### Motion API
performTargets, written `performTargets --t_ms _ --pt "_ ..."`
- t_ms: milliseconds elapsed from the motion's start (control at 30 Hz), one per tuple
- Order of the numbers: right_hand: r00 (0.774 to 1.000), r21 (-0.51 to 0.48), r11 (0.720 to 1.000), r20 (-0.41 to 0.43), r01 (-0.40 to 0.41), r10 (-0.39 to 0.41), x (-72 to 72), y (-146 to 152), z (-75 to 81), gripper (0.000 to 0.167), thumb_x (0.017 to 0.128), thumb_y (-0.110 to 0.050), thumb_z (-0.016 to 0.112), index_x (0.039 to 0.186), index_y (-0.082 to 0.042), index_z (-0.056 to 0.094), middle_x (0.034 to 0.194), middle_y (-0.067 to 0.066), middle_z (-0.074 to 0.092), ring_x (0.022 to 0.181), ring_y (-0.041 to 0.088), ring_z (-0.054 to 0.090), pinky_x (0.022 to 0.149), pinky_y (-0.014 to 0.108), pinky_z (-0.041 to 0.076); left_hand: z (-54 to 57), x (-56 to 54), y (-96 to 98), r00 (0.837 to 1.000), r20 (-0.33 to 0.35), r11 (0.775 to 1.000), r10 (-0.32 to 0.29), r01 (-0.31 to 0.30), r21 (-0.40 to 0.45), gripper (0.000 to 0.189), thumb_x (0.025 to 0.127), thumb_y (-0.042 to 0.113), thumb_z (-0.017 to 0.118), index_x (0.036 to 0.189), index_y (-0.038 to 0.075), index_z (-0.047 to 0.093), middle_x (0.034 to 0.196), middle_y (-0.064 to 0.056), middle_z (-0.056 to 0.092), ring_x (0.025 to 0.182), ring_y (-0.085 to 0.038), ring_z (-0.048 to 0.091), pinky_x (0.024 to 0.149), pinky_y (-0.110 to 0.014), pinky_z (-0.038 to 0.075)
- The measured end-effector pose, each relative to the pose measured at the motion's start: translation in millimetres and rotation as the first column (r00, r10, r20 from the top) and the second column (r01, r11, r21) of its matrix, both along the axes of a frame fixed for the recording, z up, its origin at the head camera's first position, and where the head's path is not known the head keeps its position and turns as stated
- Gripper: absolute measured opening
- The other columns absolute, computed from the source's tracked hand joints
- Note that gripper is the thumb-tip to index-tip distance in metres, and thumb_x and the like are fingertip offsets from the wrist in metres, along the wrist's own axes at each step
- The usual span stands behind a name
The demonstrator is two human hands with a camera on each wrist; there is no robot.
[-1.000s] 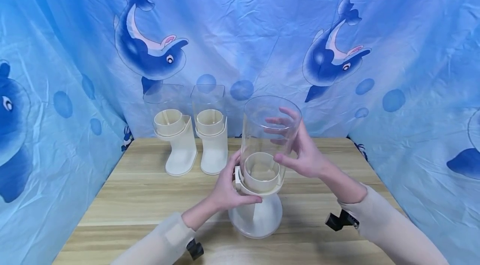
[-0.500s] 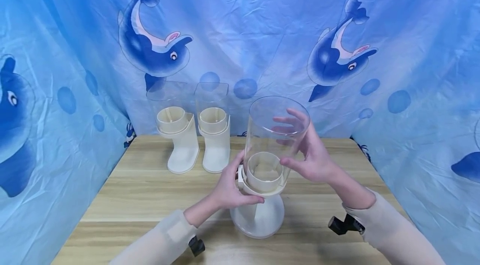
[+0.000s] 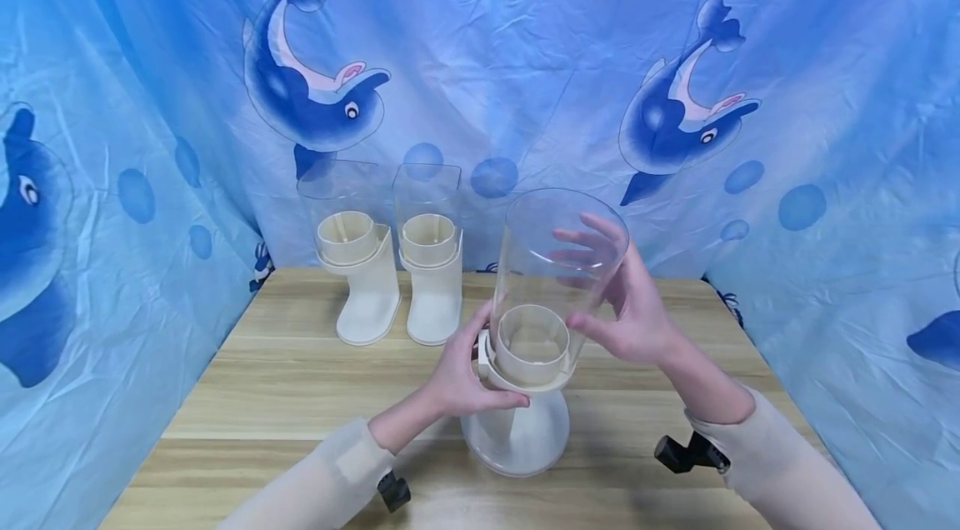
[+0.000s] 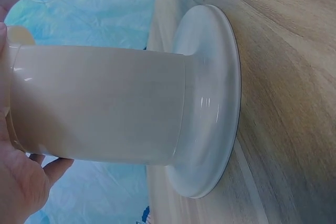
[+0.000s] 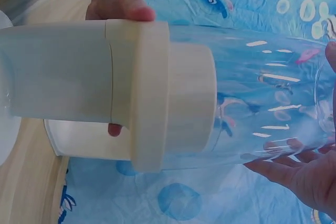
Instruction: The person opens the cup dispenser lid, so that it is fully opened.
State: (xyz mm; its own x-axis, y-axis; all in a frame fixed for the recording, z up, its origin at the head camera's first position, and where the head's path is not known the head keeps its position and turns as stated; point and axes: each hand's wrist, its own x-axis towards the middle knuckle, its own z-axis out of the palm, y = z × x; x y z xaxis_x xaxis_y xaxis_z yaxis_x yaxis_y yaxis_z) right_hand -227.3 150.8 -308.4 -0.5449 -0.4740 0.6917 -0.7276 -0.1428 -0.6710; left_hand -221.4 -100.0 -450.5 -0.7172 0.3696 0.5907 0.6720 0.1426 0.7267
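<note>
The clear tube (image 3: 551, 284) is just right of the middle of the head frame. It sits in the top of a white stand (image 3: 517, 438), around a white ring (image 3: 532, 347). The stand's round foot is flat on the counter (image 3: 300, 430). The left hand (image 3: 461, 376) grips the stand under its rim, with the thumb in front. The right hand (image 3: 630, 313) holds the tube from the right, its fingers spread wide behind and its thumb on the near side. Left of the middle, farther back, are a second stand (image 3: 369, 297) and a third stand (image 3: 437, 301), both with clear tops. Behind hangs a blue cloth (image 3: 480, 55) with dolphins (image 3: 307, 72).
</note>
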Motion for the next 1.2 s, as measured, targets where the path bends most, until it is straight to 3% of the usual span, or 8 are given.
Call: performTargets --t_ms 100,300,433,567,700,800,933,1200 --pt "1.0 -0.034 0.999 -0.024 -0.001 0.001 2.8 2.5 4.0 0.102 0.086 -0.019 0.09 0.163 -0.001 0.025 0.158 0.015 0.053 0.138 0.024 0.062 0.106 0.041 0.061 -1.6 0.4 1.4 1.0 0.004 1.0 -0.009 0.009 0.019 0.129 0.058 0.023 0.104 0.165 0.022 0.032 0.143 -0.007 0.065 0.126 -0.026 0.066 0.107 -0.037 0.058" --pt "0.998 -0.198 0.979 -0.049 -0.048 0.039 -1.7 13.7 28.8 0.095 0.088 -0.023 0.089 0.16 -0.001 0.03 0.153 0.022 0.055 0.132 0.03 0.066 0.105 0.041 0.061 -1.6 -1.0 0.0 1.0 0.029 0.999 -0.012 0.01 0.047 0.14 0.055 0.016 0.106 0.169 0.021 0.025 0.152 -0.014 0.059 0.129 -0.031 0.066 0.101 -0.038 0.063" --pt "0.996 -0.291 0.954 -0.063 -0.073 0.057 -8.1 28.0 43.2 0.089 0.088 -0.013 0.088 0.156 0.001 0.033 0.148 0.025 0.057 0.127 0.034 0.068 0.101 0.041 0.063 2.2 -1.7 -0.7 1.0 -0.001 1.0 0.004 -0.004 0.003 0.129 0.057 0.024 0.105 0.165 0.017 0.034 0.151 -0.01 0.061 0.13 -0.031 0.066 0.101 -0.04 0.063" --pt "0.998 -0.349 0.937 -0.054 0.009 -0.03 -17.6 46.7 49.6 0.085 0.085 0.0 0.086 0.153 0.001 0.035 0.145 0.025 0.06 0.124 0.033 0.07 0.095 0.038 0.065 10.1 -0.3 -1.9 0.996 -0.076 0.996 0.053 -0.058 -0.071 0.121 0.059 0.039 0.102 0.16 0.011 0.042 0.146 -0.006 0.066 0.13 -0.026 0.066 0.102 -0.039 0.061" --pt "0.987 -0.322 0.934 0.021 0.155 -0.156 -27.9 65.7 49.0 0.081 0.083 0.016 0.076 0.151 -0.003 0.035 0.146 0.019 0.059 0.123 0.027 0.07 0.094 0.032 0.065 19.8 1.5 -3.3 0.99 -0.094 0.987 0.104 -0.114 -0.109 0.116 0.06 0.046 0.1 0.158 0.015 0.046 0.147 -0.005 0.066 0.132 -0.023 0.065 0.099 -0.038 0.061" --pt "0.953 -0.25 0.92 0.104 0.301 -0.284 -36.5 75.2 44.1 0.081 0.082 0.02 0.073 0.148 -0.008 0.036 0.147 0.013 0.058 0.123 0.02 0.069 0.094 0.025 0.064 27.8 2.4 -3.9 0.988 -0.09 0.983 0.127 -0.138 -0.125 0.111 0.061 0.046 0.099 0.157 0.017 0.049 0.148 -0.004 0.066 0.132 -0.022 0.065 0.096 -0.036 0.062" --pt "0.876 -0.102 0.878 0.187 0.468 -0.445 -49.4 82.3 31.0 0.081 0.083 0.012 0.079 0.146 -0.015 0.036 0.146 0.003 0.057 0.122 0.012 0.067 0.094 0.018 0.061 33.8 2.4 -3.3 0.987 -0.12 0.984 0.107 -0.122 -0.129 0.105 0.064 0.043 0.098 0.154 0.014 0.053 0.143 -0.004 0.069 0.128 -0.022 0.067 0.096 -0.034 0.063" --pt "0.771 0.048 0.798 0.228 0.6 -0.594 -74.0 90.2 1.7 0.077 0.088 -0.002 0.084 0.142 -0.021 0.033 0.136 -0.008 0.054 0.118 0.003 0.064 0.089 0.012 0.059 39.9 5.6 1.1 0.979 -0.185 0.987 0.089 -0.112 -0.117 0.095 0.067 0.038 0.099 0.148 0.008 0.059 0.137 -0.007 0.073 0.119 -0.022 0.072 0.093 -0.031 0.063"
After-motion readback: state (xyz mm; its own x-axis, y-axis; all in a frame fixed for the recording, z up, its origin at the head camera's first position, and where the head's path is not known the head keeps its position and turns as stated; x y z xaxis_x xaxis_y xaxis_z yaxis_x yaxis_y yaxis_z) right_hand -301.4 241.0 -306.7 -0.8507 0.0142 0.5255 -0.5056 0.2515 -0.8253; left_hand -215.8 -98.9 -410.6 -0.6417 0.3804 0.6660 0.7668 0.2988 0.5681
